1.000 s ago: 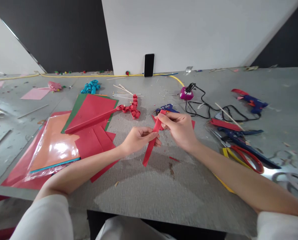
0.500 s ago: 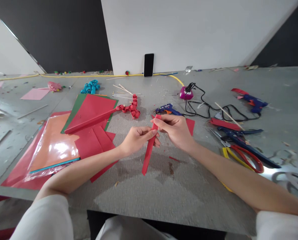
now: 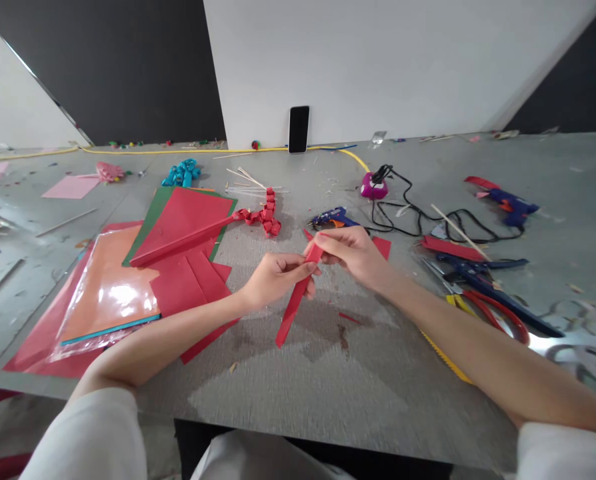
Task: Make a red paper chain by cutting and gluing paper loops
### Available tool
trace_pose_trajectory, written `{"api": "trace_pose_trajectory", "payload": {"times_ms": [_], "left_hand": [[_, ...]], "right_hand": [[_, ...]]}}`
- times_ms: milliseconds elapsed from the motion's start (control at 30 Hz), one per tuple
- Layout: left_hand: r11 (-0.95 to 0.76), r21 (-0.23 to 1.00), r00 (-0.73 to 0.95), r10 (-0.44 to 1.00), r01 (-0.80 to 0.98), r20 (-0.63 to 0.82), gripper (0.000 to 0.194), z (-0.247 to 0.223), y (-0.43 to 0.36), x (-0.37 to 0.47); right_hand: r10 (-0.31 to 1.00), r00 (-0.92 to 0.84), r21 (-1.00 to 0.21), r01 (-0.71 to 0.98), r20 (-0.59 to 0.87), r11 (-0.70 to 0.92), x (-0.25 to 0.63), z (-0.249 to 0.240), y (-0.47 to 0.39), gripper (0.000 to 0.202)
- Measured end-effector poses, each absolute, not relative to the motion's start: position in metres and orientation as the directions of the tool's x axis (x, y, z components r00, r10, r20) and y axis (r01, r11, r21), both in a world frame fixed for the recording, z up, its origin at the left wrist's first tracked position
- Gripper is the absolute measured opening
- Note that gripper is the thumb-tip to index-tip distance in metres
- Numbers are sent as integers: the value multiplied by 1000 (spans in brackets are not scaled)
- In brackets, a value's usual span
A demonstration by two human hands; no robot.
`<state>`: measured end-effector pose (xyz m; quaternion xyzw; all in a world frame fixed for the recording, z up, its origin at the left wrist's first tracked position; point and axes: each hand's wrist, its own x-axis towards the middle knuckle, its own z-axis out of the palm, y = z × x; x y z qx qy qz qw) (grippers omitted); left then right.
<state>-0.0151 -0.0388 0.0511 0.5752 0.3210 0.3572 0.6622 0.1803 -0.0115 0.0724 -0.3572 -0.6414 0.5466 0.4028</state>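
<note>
A narrow red paper strip [image 3: 291, 312] slants between my hands above the table, its free end hanging down to the left. My left hand [image 3: 279, 279] pinches it around the middle with thumb and fingers. At its upper end, my right hand [image 3: 351, 252] closes thumb and fingertips on the strip; part of that end is hidden by the fingers. Beyond my hands lies a blue glue gun [image 3: 334, 217]. A curled red paper chain [image 3: 267, 217] joined to a red rolled stick [image 3: 183, 242] rests to the left of it.
Red sheets [image 3: 188, 283] and a plastic sleeve of coloured paper [image 3: 113, 287] lie at left. At right are scissors [image 3: 498, 313], dark-handled pliers [image 3: 478, 277], a second glue gun [image 3: 513, 205] and black cords [image 3: 408, 200]. A phone [image 3: 299, 129] leans on the wall.
The strip's free end has swung slightly left, and its upper end looks straighter between my right fingers. My hands have barely shifted.
</note>
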Motion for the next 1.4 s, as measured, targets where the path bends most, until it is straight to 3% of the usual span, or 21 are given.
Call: {"api": "trace_pose_trajectory", "payload": {"times_ms": [133, 367, 533, 733, 967, 1200, 1400], "left_hand": [[45, 995, 486, 874, -88, 3, 47, 54, -39, -16], [35, 997, 490, 872, -73, 5, 48, 51, -37, -17], [22, 998, 504, 863, -64, 13, 47, 49, -36, -18], [-24, 998, 496, 867, -51, 46, 44, 53, -36, -18], [-49, 999, 500, 865, -20, 52, 44, 54, -35, -20], [-90, 996, 496, 864, -21, 88, 41, 49, -31, -21], [-59, 996, 490, 868, -62, 82, 38, 47, -25, -21]], "right_hand": [[917, -367, -976, 84, 155, 199, 179, 79, -12, 45], [957, -231, -981, 49, 174, 190, 180, 75, -10, 52], [952, -273, -989, 24, 135, 147, 181, 71, -7, 49], [909, -382, -961, 147, 165, 236, 182, 73, -5, 46], [910, -358, -943, 173, 209, 285, 183, 78, -9, 45], [918, -352, -950, 176, 184, 258, 182, 75, -9, 53], [903, -411, -913, 311, 121, 264, 190, 91, -8, 57]]}}
